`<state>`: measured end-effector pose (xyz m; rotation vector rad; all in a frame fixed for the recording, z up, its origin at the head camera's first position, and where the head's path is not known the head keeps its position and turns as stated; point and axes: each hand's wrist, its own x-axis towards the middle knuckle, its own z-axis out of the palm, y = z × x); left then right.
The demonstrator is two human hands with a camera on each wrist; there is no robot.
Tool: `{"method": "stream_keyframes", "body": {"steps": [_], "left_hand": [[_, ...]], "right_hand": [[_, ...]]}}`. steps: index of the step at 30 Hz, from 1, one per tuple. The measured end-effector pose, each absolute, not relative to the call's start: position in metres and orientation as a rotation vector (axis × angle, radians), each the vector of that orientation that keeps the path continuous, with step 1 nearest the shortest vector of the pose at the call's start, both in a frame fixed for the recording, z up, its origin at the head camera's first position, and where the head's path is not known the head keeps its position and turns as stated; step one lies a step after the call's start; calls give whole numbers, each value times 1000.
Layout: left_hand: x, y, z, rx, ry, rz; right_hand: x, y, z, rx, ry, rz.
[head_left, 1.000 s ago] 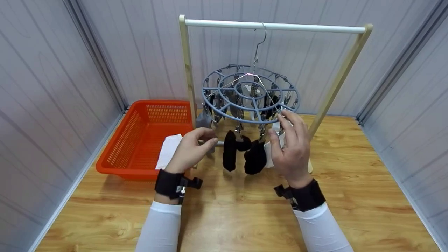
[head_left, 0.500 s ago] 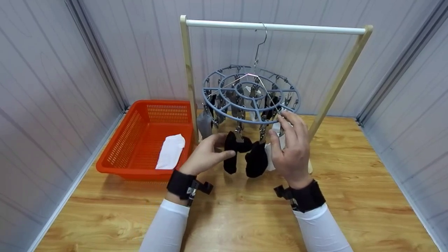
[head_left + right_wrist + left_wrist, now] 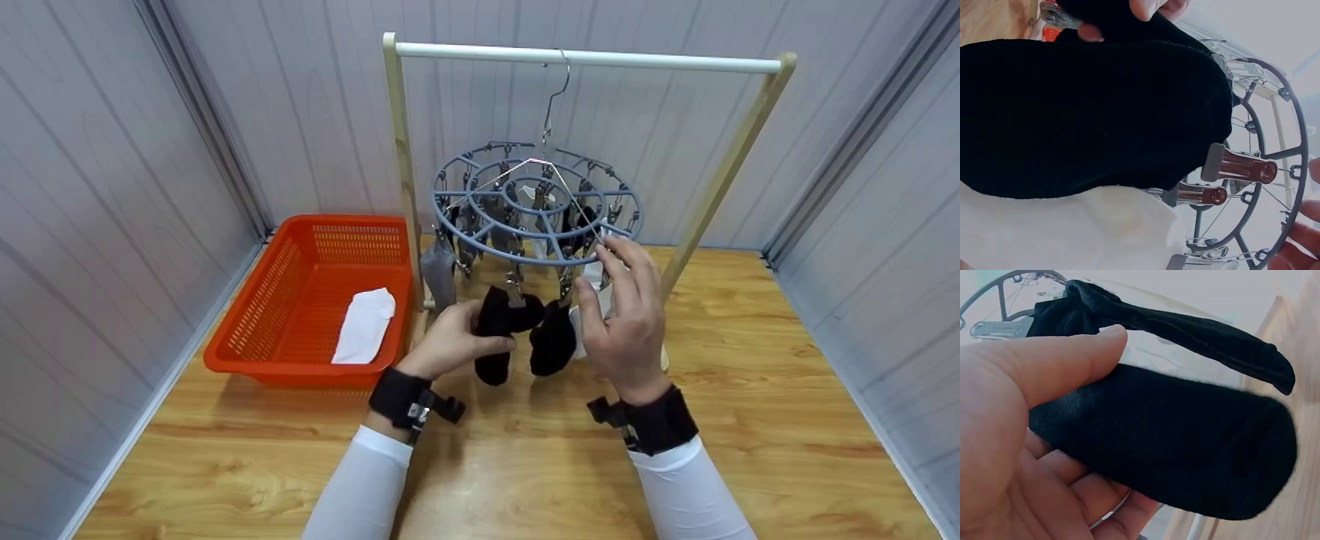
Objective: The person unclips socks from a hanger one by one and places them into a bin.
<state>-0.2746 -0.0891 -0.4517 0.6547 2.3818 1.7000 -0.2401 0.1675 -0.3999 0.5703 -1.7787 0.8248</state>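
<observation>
In the head view my left hand (image 3: 454, 341) pinches a black sock (image 3: 491, 369) between thumb and fingers; the left wrist view shows the thumb across the sock (image 3: 1196, 439) and the fingers behind it. A metal clip (image 3: 514, 279) grips the sock's upper part, under the round blue-grey clip hanger (image 3: 555, 262). My right hand (image 3: 626, 330) touches the hanger's front right rim with its fingertips, thumb apart from it. Between the hands hangs a second black sock (image 3: 553, 341). Beside that one, a white sock (image 3: 1072, 230) hangs in the right wrist view.
Grey socks (image 3: 439, 274) hang at the hanger's left side. Its hook hangs from the white bar (image 3: 675, 61) of a wooden-legged stand. An orange basket (image 3: 300, 367) on the left holds a white sock (image 3: 364, 326). Panelled walls (image 3: 885, 225) enclose the wooden surface (image 3: 525, 480).
My left hand has moved right and down from beside the hanger to the black sock and taken hold of it. The right hand has stayed at the rim.
</observation>
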Motion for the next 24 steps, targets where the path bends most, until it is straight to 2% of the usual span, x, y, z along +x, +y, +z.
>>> {"method": "stream_keyframes", "body": {"steps": [12, 24], "left_hand": [[-271, -89, -447, 729, 2334, 1698], [-265, -86, -440, 790, 2331, 1667]], "right_hand": [[-235, 158, -398, 562, -1650, 814], [-231, 146, -409, 743, -1756, 841]]}}
